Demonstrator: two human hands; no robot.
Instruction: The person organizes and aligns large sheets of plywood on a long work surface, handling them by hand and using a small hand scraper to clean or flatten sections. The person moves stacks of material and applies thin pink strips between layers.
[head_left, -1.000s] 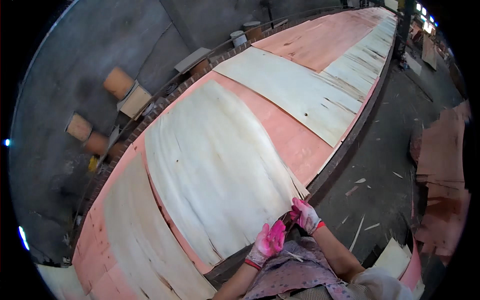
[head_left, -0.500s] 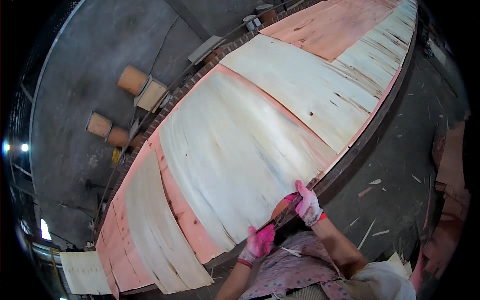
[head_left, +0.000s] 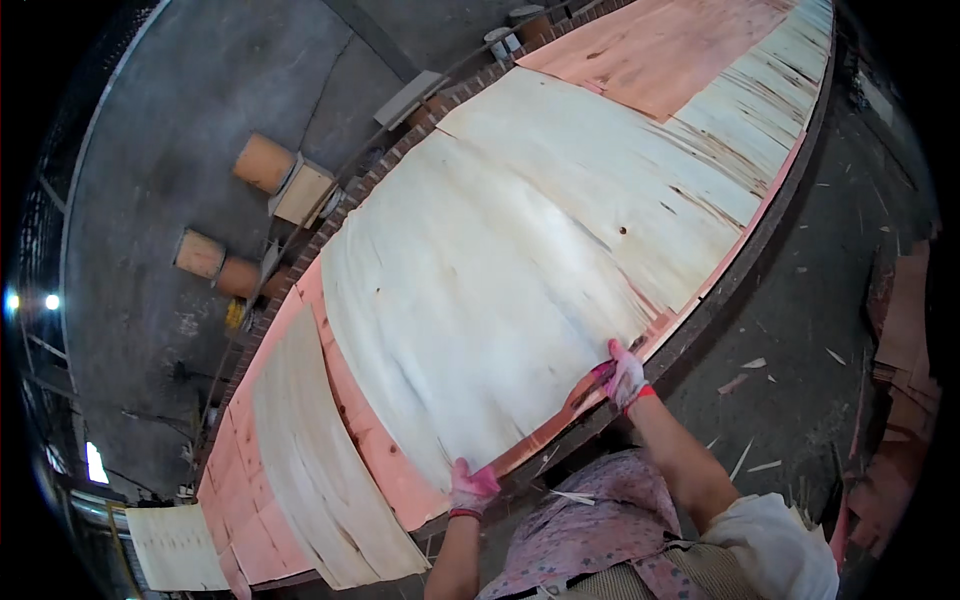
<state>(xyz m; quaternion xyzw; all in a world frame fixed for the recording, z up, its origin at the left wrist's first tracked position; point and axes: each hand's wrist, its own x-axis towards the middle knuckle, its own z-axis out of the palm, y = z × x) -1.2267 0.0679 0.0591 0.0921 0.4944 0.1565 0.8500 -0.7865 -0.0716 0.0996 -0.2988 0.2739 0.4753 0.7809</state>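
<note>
A wide, pale wood veneer sheet (head_left: 450,290) lies over pink sheets on the long bench, its surface slightly wavy. At its near edge my left hand (head_left: 473,489), in a pink-stained white glove, is closed on the left corner with the thumb on top. Farther right along the same edge, my right hand (head_left: 626,378), gloved alike, pinches the sheet close to a dark, ragged patch. The fingers underneath are partly hidden. Beyond my right hand, the sheet's far side meets another pale veneer sheet (head_left: 590,170).
A narrower veneer strip (head_left: 320,450) lies across the pink sheets (head_left: 245,505) at left. A reddish sheet (head_left: 660,50) covers the bench's far end. Wood scraps litter the floor (head_left: 800,300) at right. Beyond the bench stand cylindrical stools (head_left: 265,162).
The wide veneer sheet has shifted right, covering the pink gap beside the neighbouring sheet. My left hand has moved left along the edge; my right hand has moved slightly right and away from me.
</note>
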